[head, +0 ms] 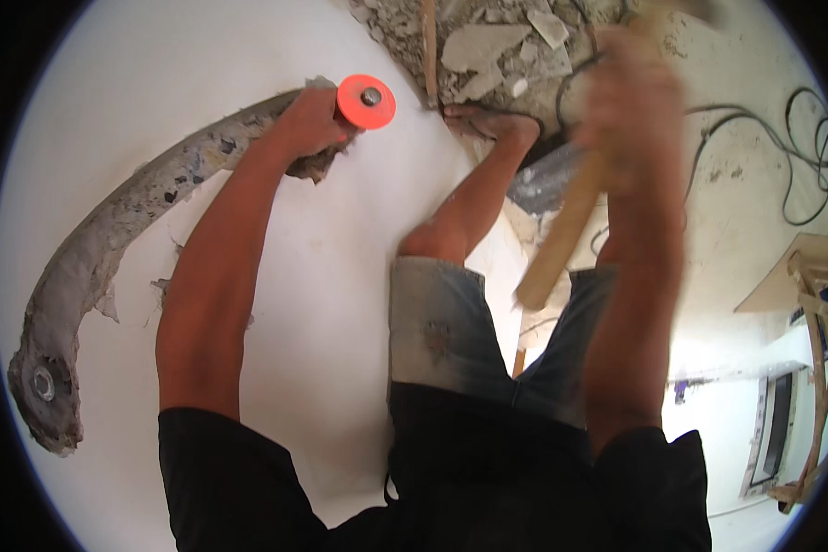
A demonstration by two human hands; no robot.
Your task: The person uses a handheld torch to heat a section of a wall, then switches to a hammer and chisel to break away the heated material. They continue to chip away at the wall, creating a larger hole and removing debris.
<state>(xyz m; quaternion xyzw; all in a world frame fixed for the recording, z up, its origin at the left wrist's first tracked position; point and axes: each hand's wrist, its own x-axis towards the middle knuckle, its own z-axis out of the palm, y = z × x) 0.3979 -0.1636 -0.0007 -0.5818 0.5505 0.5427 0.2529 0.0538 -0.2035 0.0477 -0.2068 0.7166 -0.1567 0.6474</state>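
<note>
My left hand [310, 121] is closed around a chisel with a round orange hand guard [366, 102]; the metal striking end [371, 96] sticks out of the guard's middle. The chisel's tip is hidden behind the hand, at the upper end of a long channel [145, 183] cut into the white wall [310, 276]. Broken masonry [314, 168] shows just below the hand. My right hand [628, 90], blurred, grips a hammer by its wooden handle [566, 234]. The blurred hammer head [690, 8] is at the top edge, to the right of the chisel.
Rubble and plaster pieces [486, 52] lie on the floor at the wall's foot, beside my bare foot [490, 124]. A black cable [790, 152] loops across the floor at right. A wooden frame [814, 324] stands far right. A round fitting [43, 383] sits in the channel's lower end.
</note>
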